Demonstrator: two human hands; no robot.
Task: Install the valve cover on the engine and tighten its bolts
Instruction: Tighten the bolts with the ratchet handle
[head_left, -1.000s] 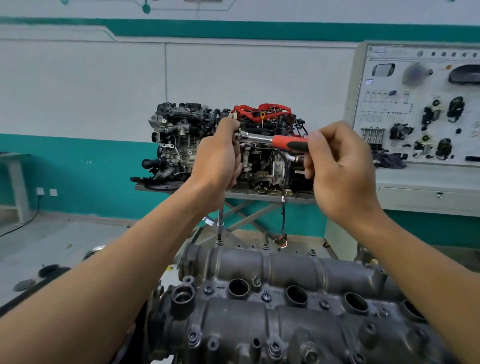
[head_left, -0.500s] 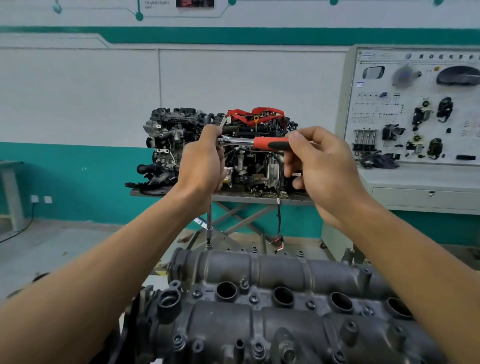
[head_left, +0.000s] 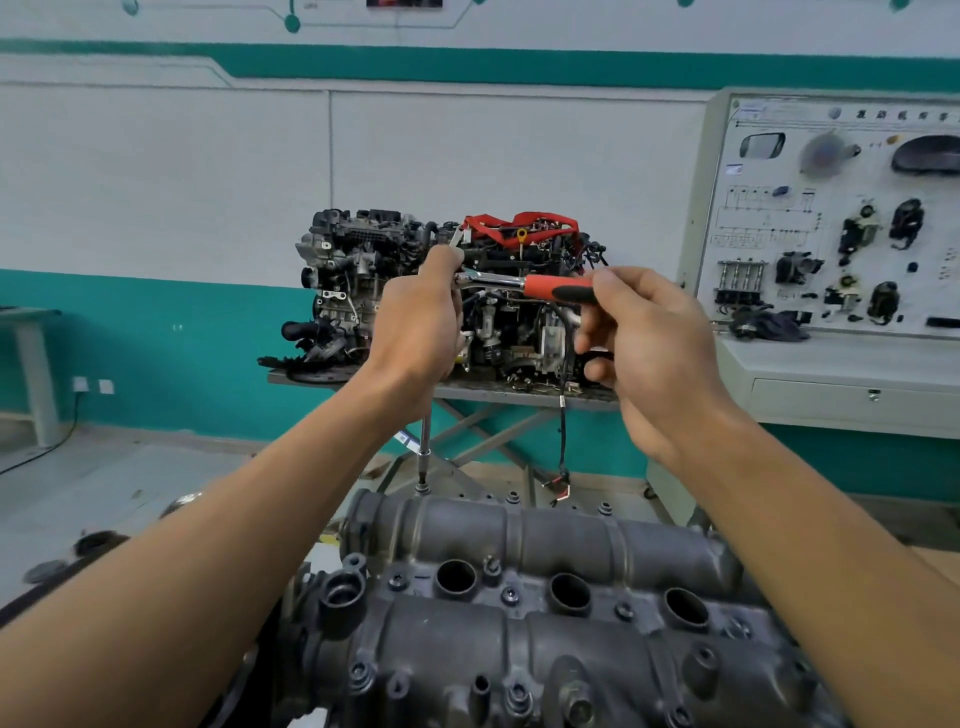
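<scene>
Valve cover (head_left: 545, 545), dark grey cast metal, fills the 6 o'clock part of the view, seated on the engine and lying below both raised hands. Several bolts show along its ridges and three round wells open along its middle. At about 11 o'clock on the cover, at its far left corner, a bolt (head_left: 421, 489) carries the tip of a slim extension bar (head_left: 425, 441) that stands nearly upright. Straight above it, at 12 o'clock from that bolt, the left hand (head_left: 415, 322) is curled tight round the head of the ratchet (head_left: 498, 280), where the bar joins it. The ratchet's chrome shank and red-and-black handle run out toward 3 o'clock, and the right hand (head_left: 654, 343) has its fingers and thumb closed round the handle's end. Beyond the hands, at 12 o'clock, a second engine (head_left: 363, 270) sits on a metal stand (head_left: 467, 391); a training board (head_left: 831, 218) hangs at 2 o'clock.
</scene>
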